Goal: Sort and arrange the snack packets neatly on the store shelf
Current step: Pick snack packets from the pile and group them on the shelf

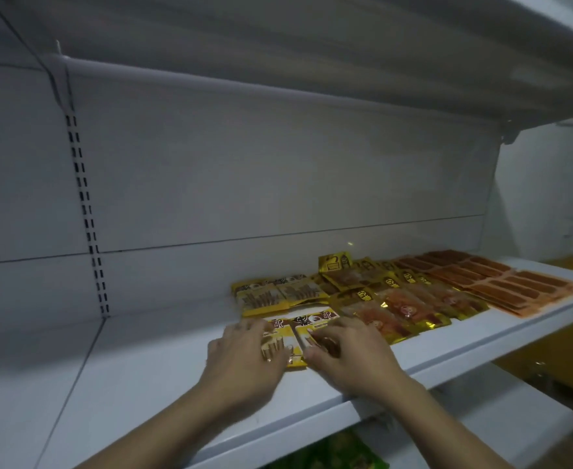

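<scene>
1. A white shelf [136, 374] carries snack packets across its right half. A slotted upright [87, 218] runs up the back wall at the left.
2. The left hand [244, 350] lies on the left yellow-and-white packet [283, 333] near the front edge of the shelf, its fingers spread, nearly straight and pressing flat on the wrapper.
3. The right hand [349, 353] rests on the right yellow-and-white packet [312, 324], which lies just beside the first. Its fingers are bent with the tips down on the wrapper and the thumb at the packet's near edge; I cannot tell whether it pinches the packet.
4. Farther back, touching the far edges of those two, lie yellow packets of brown sticks [271, 296], side by side.
5. To the right, gold packets with orange contents [400, 304] overlap in a slanting row, and one gold packet [334, 262] stands tilted against the back wall.
6. At the far right, flat orange-red packets [501, 279] lie in neat overlapping rows.
7. A green packet [339, 455] shows below the shelf.
</scene>
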A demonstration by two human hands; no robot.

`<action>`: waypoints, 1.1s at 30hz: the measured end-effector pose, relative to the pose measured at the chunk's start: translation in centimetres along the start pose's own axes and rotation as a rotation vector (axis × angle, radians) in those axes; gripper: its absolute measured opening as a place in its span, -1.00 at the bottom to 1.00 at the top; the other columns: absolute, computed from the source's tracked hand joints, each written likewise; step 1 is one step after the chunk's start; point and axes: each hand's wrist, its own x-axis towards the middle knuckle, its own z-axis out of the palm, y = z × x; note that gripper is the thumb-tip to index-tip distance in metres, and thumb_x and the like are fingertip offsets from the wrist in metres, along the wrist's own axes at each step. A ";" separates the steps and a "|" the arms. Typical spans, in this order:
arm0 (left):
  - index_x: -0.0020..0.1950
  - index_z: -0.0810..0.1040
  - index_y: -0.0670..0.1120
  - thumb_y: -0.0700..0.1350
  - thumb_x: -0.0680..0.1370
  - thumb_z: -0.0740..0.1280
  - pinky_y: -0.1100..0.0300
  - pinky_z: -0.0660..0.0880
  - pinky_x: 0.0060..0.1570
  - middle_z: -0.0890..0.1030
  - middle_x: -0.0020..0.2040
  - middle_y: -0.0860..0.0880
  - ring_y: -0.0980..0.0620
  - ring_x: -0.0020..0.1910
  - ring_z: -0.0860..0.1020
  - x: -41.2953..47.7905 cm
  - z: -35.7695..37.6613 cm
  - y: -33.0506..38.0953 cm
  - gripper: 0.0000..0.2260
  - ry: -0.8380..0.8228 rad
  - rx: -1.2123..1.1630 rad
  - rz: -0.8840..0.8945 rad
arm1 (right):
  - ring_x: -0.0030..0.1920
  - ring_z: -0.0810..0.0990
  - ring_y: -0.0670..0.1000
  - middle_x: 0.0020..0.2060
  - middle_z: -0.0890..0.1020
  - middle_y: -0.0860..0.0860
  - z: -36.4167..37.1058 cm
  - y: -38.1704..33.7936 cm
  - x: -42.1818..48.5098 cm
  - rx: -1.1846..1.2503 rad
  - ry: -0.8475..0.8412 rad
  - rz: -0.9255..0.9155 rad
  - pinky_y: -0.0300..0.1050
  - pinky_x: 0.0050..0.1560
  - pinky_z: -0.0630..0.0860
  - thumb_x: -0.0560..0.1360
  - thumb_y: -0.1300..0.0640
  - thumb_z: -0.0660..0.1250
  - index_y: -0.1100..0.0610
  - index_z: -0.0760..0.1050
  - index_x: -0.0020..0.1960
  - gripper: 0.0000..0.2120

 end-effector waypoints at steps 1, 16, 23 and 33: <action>0.29 0.41 0.18 0.30 0.56 0.14 0.02 0.37 0.26 0.46 0.29 0.12 0.06 0.23 0.40 -0.3 0.3 0.0 -0.63 -0.030 0.041 0.048 | 0.32 0.40 -0.02 0.30 0.51 -0.09 0.2 0.1 0.1 0.002 -0.022 -0.013 -0.01 0.28 0.34 0.49 -0.41 0.13 -0.12 0.49 0.36 -0.41; 0.48 0.23 0.16 0.25 0.57 0.10 0.09 0.31 0.39 0.22 0.46 0.09 0.05 0.43 0.20 0.7 3.8 0.4 -0.50 0.015 0.111 0.083 | 0.54 0.09 0.05 0.52 0.27 0.03 1.6 2.2 1.9 0.018 -0.018 -0.137 0.07 0.56 -0.08 0.64 -0.23 -0.08 -0.12 0.28 0.51 -0.50; 0.52 0.24 0.16 0.24 0.60 0.08 0.13 0.32 0.35 0.28 0.43 0.14 0.10 0.35 0.30 0.5 3.7 0.4 -0.51 -0.022 0.191 0.088 | 0.49 0.23 0.02 0.49 0.34 -0.04 1.4 2.0 1.4 0.060 -0.059 -0.130 0.01 0.50 0.11 0.65 -0.20 -0.07 -0.06 0.27 0.54 -0.48; 0.57 0.18 0.19 0.26 0.56 0.05 0.02 0.24 0.43 0.24 0.50 0.15 0.09 0.44 0.22 0.8 3.2 0.8 -0.44 -0.075 0.233 0.087 | 0.59 -0.18 0.02 0.61 -0.04 0.02 2.2 2.8 2.8 -0.013 -0.172 -0.170 0.13 0.52 -0.34 0.66 -0.16 -0.17 -0.01 -0.06 0.62 -0.43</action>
